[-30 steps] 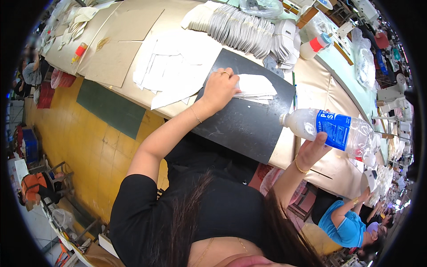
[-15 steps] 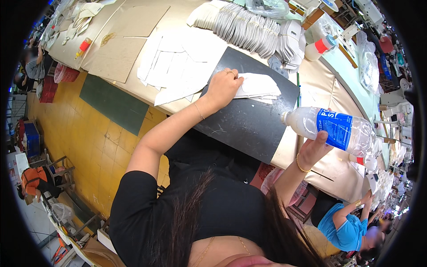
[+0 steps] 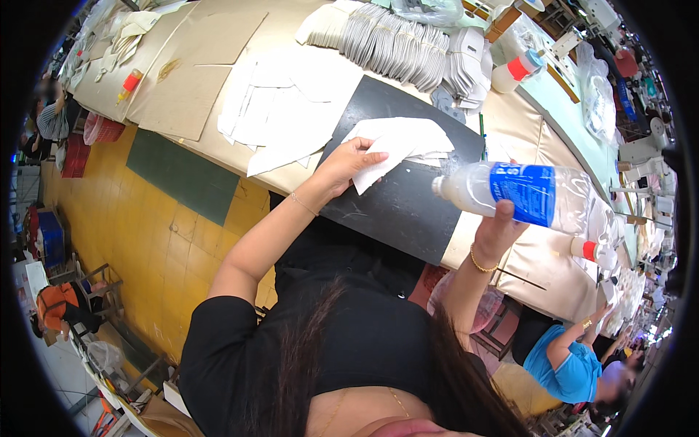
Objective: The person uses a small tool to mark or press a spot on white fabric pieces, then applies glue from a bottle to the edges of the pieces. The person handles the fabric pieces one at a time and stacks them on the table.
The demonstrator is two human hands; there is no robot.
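Between the thumb and fingers of my left hand [image 3: 348, 164] is the edge of a white cut piece [image 3: 382, 154], lifted and folded over toward me. Beneath it, more white pieces [image 3: 431, 143] lie on the dark board [image 3: 422, 207]. My right hand [image 3: 501, 227] grips a clear plastic bottle [image 3: 571, 195] with a blue label. The bottle is tilted on its side, its neck pointing left above the board's right edge. Its contents look whitish and partly fill it. Most of my right fingers are hidden behind the bottle.
Large white sheets [image 3: 273, 109] lie left of the board, beside brown cardboard [image 3: 196, 87]. Bundled grey-white pieces [image 3: 397, 44] line the far side. A red-banded bottle [image 3: 513, 71] stands at the far right. One person in blue [image 3: 561, 364] works at the lower right.
My left hand has moved toward me and now holds up a white piece's edge. My right hand has shifted the bottle slightly left, closer to the board.
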